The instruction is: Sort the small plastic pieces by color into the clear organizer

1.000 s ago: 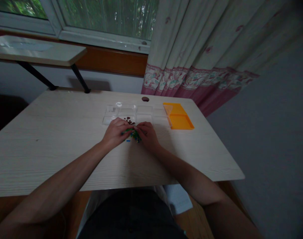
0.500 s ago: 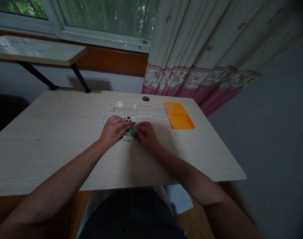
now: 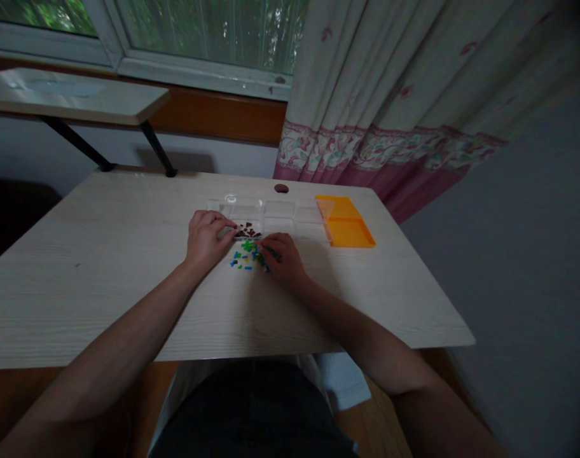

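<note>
My left hand (image 3: 207, 236) is at the near left part of the clear compartment tray (image 3: 279, 210). Its thumb and forefinger are slightly apart beside a compartment of small dark brown pieces (image 3: 248, 231), and I see nothing between them. In front of the tray lies a loose pile of tiny green, blue and yellow toy bricks (image 3: 247, 247). Over the right side of that pile, my right hand (image 3: 284, 259) has its thumb and fingertips pressed together. Whatever they pinch is too small to make out.
An orange two-part case (image 3: 351, 222) lies at the right, partly under the tray's end. Behind the tray is a round brown desk hole (image 3: 281, 189). A raised shelf (image 3: 103, 102) on black legs stands at the back left, below the window. A curtain (image 3: 366, 114) hangs behind the desk (image 3: 142, 273).
My left hand has drawn back left from the fingers of my right hand, uncovering the brown pieces and more of the bricks. My right hand stays nearly in place.
</note>
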A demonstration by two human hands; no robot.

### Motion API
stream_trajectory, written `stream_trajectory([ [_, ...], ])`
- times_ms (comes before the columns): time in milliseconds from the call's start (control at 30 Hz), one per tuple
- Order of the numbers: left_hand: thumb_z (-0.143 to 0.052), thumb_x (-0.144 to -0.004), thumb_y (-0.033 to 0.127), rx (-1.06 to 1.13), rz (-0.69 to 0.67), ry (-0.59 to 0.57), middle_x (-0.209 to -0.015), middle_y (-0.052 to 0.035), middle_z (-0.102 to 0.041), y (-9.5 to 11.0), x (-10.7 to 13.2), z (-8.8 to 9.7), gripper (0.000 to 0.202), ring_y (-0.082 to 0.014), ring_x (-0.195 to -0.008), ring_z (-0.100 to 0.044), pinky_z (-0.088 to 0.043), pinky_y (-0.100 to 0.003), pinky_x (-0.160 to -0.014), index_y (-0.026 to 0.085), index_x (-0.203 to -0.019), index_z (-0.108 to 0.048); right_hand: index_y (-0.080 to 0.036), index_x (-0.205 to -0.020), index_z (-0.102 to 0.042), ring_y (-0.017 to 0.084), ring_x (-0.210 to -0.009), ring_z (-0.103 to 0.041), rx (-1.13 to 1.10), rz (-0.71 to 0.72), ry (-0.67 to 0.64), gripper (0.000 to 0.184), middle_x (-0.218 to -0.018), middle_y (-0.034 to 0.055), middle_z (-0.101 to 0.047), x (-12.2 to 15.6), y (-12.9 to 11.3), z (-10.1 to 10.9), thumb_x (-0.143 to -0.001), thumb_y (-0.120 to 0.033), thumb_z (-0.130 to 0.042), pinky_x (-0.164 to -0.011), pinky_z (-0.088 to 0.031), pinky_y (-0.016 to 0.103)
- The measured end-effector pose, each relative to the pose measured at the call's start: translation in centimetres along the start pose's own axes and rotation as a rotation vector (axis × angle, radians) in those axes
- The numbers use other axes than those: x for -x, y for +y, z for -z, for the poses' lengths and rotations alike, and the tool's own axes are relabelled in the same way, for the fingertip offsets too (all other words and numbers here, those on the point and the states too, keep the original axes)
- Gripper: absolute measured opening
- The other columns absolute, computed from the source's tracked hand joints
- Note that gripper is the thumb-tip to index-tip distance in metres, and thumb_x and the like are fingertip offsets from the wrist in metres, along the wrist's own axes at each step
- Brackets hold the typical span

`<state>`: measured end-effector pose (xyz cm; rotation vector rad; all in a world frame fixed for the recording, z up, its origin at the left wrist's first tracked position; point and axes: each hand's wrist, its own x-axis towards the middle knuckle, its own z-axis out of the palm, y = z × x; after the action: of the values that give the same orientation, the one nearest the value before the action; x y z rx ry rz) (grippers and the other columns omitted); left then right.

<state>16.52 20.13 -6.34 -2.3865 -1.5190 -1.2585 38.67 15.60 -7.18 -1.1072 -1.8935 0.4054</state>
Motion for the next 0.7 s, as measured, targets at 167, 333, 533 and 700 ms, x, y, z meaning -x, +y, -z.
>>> stream_trajectory([
  [167, -0.067, -0.084, 0.037, -0.003, -0.001, -0.009, -0.095, -0.0061, -0.064, 0.11, 0.06, -0.09, 0.017, -0.0264, -0.1, -0.052, -0.042, -0.045, -0.091, 0.024, -0.093, -0.074, -0.024, -0.107, -0.073, 0.02, -0.098, -0.058, 0.038, 0.05, -0.02, 0.023, -0.1, 0.0064, -0.067, 0.06, -0.37, 0.13, -0.089, -0.02, -0.06, -0.093, -0.047, 0.038],
  [333, -0.063, -0.086, 0.034, -0.005, -0.004, -0.012, -0.094, -0.007, -0.064, 0.2, 0.07, -0.16, 0.019, -0.0264, -0.098, -0.052, -0.043, -0.046, -0.09, 0.024, -0.098, -0.075, -0.024, -0.116, -0.07, 0.022, -0.104, -0.055, 0.124, 0.14, -0.117, 0.032, -0.105, 0.008, -0.066, 0.29, -0.83, 0.11, -0.087, -0.018, -0.059, -0.097, -0.044, 0.039],
  [533, -0.059, -0.087, 0.026, 0.011, 0.0, -0.035, -0.095, -0.0071, -0.065, 0.04, 0.13, -0.24, 0.022, -0.0259, -0.097, -0.051, -0.044, -0.045, -0.089, 0.024, -0.102, -0.075, -0.023, -0.121, -0.067, 0.023, -0.107, -0.053, 0.164, 0.162, -0.156, 0.035, -0.109, 0.0083, -0.065, 0.44, -0.86, 0.01, -0.087, -0.018, -0.058, -0.099, -0.042, 0.04],
  [700, -0.054, -0.087, 0.019, 0.041, 0.019, -0.051, -0.095, -0.0083, -0.064, 0.1, 0.11, -0.14, 0.027, -0.0266, -0.097, -0.052, -0.043, -0.047, -0.089, 0.022, -0.104, -0.075, -0.024, -0.124, -0.065, 0.024, -0.111, -0.052, 0.227, 0.187, -0.202, 0.037, -0.114, 0.0087, -0.064, 0.7, -0.77, -0.09, -0.088, -0.02, -0.058, -0.1, -0.041, 0.042],
])
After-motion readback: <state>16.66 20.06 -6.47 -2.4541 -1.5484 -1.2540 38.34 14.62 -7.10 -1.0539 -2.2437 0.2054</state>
